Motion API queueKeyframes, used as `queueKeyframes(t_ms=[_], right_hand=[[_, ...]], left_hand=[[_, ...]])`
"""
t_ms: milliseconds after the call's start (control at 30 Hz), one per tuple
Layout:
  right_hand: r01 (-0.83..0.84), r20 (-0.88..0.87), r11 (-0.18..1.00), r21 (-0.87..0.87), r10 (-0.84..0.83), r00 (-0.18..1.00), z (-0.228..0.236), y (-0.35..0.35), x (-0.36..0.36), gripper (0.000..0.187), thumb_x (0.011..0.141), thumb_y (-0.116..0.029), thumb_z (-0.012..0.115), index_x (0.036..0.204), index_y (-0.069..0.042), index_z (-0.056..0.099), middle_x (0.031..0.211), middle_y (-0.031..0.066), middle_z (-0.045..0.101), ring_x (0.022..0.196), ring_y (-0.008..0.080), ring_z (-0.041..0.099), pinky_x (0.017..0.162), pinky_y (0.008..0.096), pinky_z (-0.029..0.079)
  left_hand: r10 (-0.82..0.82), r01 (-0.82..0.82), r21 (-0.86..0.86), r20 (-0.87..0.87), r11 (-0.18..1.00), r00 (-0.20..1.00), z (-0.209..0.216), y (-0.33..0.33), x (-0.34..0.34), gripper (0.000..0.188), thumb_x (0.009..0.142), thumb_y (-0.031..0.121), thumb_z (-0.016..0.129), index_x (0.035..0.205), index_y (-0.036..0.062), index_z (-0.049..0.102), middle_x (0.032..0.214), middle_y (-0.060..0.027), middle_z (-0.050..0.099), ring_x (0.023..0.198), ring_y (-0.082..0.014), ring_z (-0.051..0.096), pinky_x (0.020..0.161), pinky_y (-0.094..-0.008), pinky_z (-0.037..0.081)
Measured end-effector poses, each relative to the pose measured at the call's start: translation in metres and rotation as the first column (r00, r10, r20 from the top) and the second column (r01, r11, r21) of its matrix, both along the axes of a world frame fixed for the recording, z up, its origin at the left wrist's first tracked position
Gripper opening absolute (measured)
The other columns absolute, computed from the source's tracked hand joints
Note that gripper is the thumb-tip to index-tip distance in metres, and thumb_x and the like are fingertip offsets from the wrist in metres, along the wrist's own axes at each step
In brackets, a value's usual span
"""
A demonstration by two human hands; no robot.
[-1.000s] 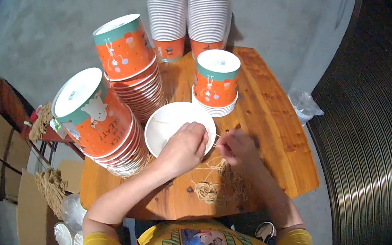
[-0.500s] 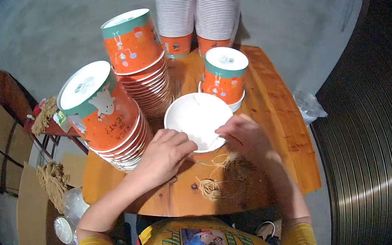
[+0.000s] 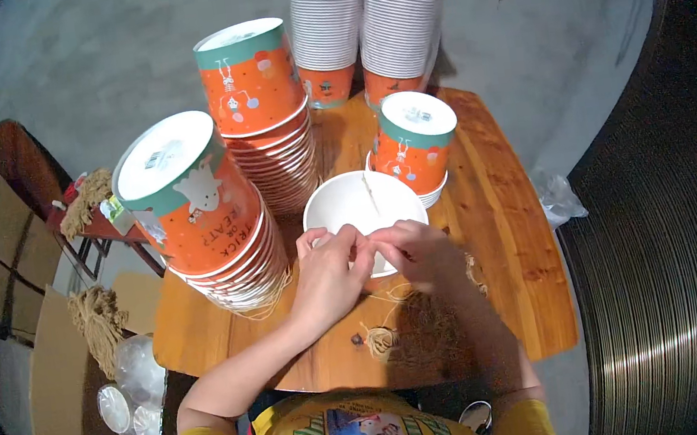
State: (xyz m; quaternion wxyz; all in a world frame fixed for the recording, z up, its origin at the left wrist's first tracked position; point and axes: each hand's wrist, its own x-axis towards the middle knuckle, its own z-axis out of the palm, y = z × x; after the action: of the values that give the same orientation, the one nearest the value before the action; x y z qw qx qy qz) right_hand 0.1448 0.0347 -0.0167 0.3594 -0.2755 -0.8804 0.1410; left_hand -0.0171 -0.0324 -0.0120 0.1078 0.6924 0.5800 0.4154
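A paper bucket (image 3: 338, 201), white inside, stands mouth up on the wooden table in front of me. A thin string (image 3: 370, 196) hangs down its far inner wall. My left hand (image 3: 334, 273) and my right hand (image 3: 423, 254) meet over the bucket's near side, thumbs and fingertips pinched together. They grip a thin string end between them, mostly hidden by the fingers. Below the hands, a loose strand curves on the tabletop beside a small coil of tan string (image 3: 381, 341). My right forearm shades the wood there.
Upside-down stacks of orange and green paper buckets stand at the left (image 3: 191, 211), behind (image 3: 253, 81) and at the right (image 3: 418, 144). Tall bucket stacks (image 3: 330, 20) rise along the back wall. String hangs at the left stack's base. Left of the wooden table (image 3: 511, 267) sits a cardboard box (image 3: 56, 384).
My hands have come together over the bucket's near side; they were apart at its rim before. The whole view has shifted slightly, so the table sits farther right.
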Motion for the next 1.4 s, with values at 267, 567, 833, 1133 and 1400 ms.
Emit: queueKeyframes(t_ms=[267, 567, 833, 1133, 1400], right_hand=[[0.14, -0.197, 0.981, 0.136, -0.112, 0.974, -0.017, 0.014, -0.009, 0.006, 0.082, -0.008, 0.061, 0.086, -0.006, 0.064, 0.081, 0.0114, 0.064, 0.076, 0.0282, 0.063, 0.065, 0.0362, 0.05], [0.171, -0.133, 0.985, 0.01, -0.168, 0.977, 0.004, 0.005, -0.018, 0.006, 0.082, -0.01, 0.061, 0.086, -0.007, 0.063, 0.079, 0.0124, 0.065, 0.075, 0.0303, 0.063, 0.067, 0.0395, 0.05], [0.202, -0.019, 0.979, -0.027, -0.202, 0.979, 0.013, 0.002, -0.016, 0.007, 0.082, -0.011, 0.062, 0.085, -0.006, 0.066, 0.078, 0.0146, 0.065, 0.072, 0.0302, 0.065, 0.063, 0.0376, 0.051], [0.083, -0.215, 0.987, 0.135, -0.053, 0.975, 0.022, 0.019, -0.006, 0.008, 0.08, -0.014, 0.064, 0.081, -0.006, 0.067, 0.075, 0.0104, 0.06, 0.067, 0.0271, 0.056, 0.064, 0.0379, 0.046], [-0.204, -0.093, 0.684, -0.701, 0.197, 0.976, 0.05, -0.012, 0.044, 0.022, 0.079, -0.011, 0.063, 0.098, -0.001, 0.066, 0.095, 0.0069, 0.068, 0.091, 0.0174, 0.062, 0.088, 0.0333, 0.047]], left_hand=[[-0.03, 0.031, 0.042, -0.041, 0.999, 0.999, -0.001, 0.002, 0.001, 0.007, 0.076, 0.01, 0.058, 0.077, 0.0074, 0.052, 0.064, -0.0045, 0.048, 0.07, -0.0207, 0.052, 0.094, -0.0385, 0.03], [-0.257, 0.258, 0.042, -0.023, 0.965, 0.966, -0.006, -0.005, -0.015, 0.014, 0.07, 0.007, 0.057, 0.079, 0.0068, 0.046, 0.072, -0.0066, 0.047, 0.076, -0.0242, 0.051, 0.095, -0.0432, 0.028], [-0.33, 0.376, 0.239, -0.212, 0.895, 0.92, -0.015, -0.004, -0.017, 0.018, 0.073, 0.004, 0.06, 0.085, 0.0045, 0.047, 0.082, -0.01, 0.046, 0.082, -0.0286, 0.05, 0.088, -0.0435, 0.035], [-0.32, 0.373, 0.256, -0.225, 0.892, 0.92, -0.006, -0.003, -0.027, 0.016, 0.071, 0.004, 0.06, 0.082, 0.0037, 0.049, 0.081, -0.0104, 0.044, 0.084, -0.028, 0.049, 0.086, -0.0426, 0.035], [-0.384, 0.382, 0.163, -0.023, 0.91, 0.923, 0.06, -0.023, -0.053, 0.016, 0.071, 0.005, 0.053, 0.087, 0.0053, 0.056, 0.08, -0.0091, 0.045, 0.079, -0.0252, 0.047, 0.076, -0.035, 0.039]])
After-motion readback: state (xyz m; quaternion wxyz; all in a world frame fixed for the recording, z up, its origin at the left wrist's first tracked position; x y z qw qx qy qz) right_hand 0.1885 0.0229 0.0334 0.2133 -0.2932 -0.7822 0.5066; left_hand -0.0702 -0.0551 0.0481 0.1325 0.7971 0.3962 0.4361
